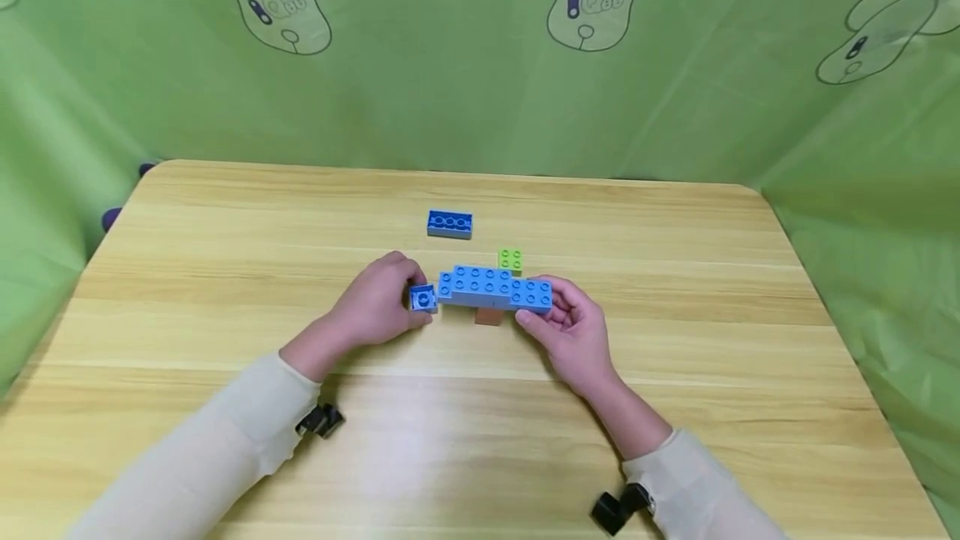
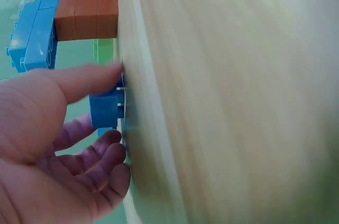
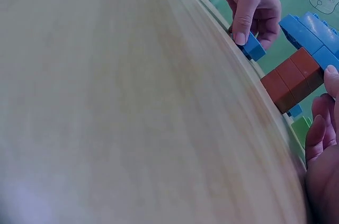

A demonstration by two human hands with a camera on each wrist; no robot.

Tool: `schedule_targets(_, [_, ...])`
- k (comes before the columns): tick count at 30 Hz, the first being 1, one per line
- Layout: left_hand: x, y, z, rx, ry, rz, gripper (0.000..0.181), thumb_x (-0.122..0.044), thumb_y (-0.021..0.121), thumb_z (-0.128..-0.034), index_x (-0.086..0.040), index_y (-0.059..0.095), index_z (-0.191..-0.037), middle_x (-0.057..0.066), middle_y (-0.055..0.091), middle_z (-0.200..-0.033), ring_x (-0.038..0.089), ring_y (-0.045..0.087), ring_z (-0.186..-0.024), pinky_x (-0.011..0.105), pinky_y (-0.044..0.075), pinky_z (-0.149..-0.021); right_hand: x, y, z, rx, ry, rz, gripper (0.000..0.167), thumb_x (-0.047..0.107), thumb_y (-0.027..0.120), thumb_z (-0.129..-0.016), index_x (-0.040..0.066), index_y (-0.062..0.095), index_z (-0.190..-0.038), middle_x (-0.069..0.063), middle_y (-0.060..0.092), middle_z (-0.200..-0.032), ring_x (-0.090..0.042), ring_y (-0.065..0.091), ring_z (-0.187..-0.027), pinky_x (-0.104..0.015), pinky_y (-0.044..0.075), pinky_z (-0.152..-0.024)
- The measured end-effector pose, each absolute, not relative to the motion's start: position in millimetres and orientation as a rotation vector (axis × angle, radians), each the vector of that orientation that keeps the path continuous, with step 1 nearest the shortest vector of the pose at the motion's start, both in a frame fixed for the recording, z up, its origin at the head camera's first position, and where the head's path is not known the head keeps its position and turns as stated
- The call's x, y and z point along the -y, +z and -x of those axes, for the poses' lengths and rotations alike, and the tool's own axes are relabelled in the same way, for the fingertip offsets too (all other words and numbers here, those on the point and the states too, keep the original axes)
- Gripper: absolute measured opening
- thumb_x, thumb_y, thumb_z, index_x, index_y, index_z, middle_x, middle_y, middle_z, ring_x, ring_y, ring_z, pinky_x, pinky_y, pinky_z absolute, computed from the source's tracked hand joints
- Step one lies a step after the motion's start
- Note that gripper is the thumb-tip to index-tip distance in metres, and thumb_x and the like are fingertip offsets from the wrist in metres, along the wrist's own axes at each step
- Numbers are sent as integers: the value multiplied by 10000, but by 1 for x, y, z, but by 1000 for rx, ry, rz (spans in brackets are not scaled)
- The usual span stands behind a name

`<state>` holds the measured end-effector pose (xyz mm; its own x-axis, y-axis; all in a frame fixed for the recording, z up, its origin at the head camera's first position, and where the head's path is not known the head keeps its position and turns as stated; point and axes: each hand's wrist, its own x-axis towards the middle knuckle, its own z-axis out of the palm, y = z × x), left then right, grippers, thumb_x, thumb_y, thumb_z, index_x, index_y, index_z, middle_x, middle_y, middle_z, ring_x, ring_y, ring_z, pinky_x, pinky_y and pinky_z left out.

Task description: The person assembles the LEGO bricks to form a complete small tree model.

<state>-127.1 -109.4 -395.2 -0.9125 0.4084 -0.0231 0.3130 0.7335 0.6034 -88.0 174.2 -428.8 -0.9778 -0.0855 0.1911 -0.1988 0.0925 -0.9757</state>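
In the left hand, a small block is pinched hollow side up, just left of and lower than the blue bar, which is propped left-to-right on a brown stack, right end pinched by the right hand.

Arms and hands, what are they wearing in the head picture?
The left sleeve and right sleeve are plain, pale cream and a bit wrinkled. Small, blocky black gadgets sit by the cuffs. The left hand and right hand wear no gloves.
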Motion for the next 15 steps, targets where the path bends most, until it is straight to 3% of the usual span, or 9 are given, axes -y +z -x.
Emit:
schedule_targets(3, [110,-394,127,-2735,1102,-504,354,-64,856,-743,-40,648,-1027,47,606,-893,215,557,-794,348,509,-700,-175,-429,88,2266,2033,-292,406,-61,745,-863,-13,624,-1247,-148,697,-1113,-226,683,-918,-298,570,-767])
schedule_targets(8, [112,-383,125,-2712,1475,-437,441,109,784,-724,-30,660,-1124,74,598,-838,227,546,-715,325,507,-613,-175,-427,87,2272,2024,-277,412,-63,751,-857,-4,627,-1245,-140,698,-1106,-226,681,-905,-298,570,-762])
schedule_targets(11, [111,-377,124,-2753,1612,-481,454,122,777,-744,-36,692,-1160,72,582,-846,237,512,-719,303,458,-615,-175,-427,86,2267,2030,-280,413,-67,750,-856,-8,625,-1245,-142,697,-1107,-229,682,-911,-302,571,-765])
schedule_targets(15, [107,-369,124,-2754,1731,-581,531,58,798,-795,-83,676,-1292,44,630,-1000,238,483,-780,298,406,-628,-175,-428,86,2261,2030,-284,410,-67,745,-860,-12,623,-1248,-147,696,-1109,-215,680,-903,-288,570,-754])
